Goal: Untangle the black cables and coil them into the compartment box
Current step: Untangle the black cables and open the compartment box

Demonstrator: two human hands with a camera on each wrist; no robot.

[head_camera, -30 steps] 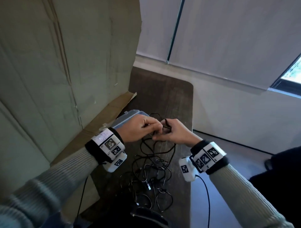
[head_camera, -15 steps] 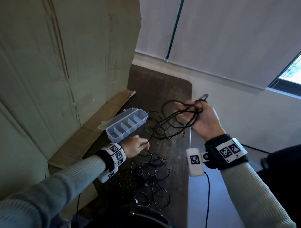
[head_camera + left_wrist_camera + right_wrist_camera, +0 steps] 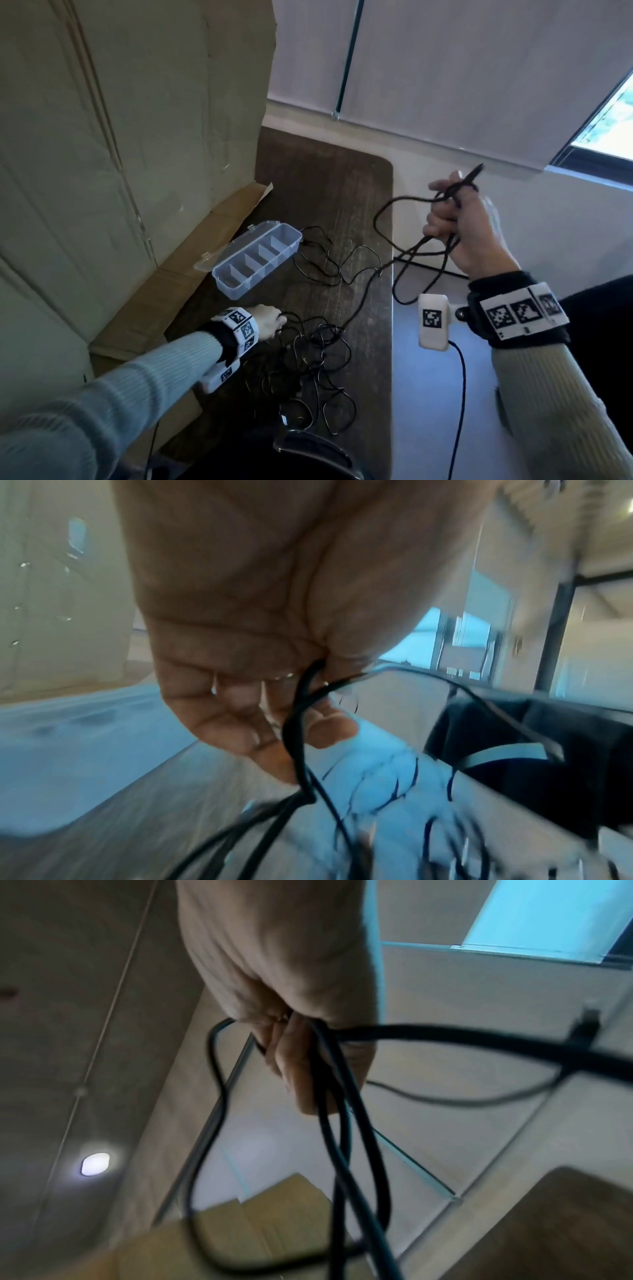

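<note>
Both hands were apart: the right hand (image 3: 471,226) gripped cable loops (image 3: 407,246) raised beyond the desk's (image 3: 342,192) right edge, the left hand (image 3: 270,322) pinched the tangled black cables (image 3: 315,356) near the front; the compartment box (image 3: 257,262) lay open along the left edge.

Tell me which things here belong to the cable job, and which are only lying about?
Job:
black cables
compartment box
left hand, pinching cables
right hand, holding loops

Lying about:
cardboard
table
window blind

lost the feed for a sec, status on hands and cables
Right hand raised, gripping looped black cable. Left hand pinching strands at tangled black cable pile. Clear plastic compartment box open, nothing coiled inside.
</note>
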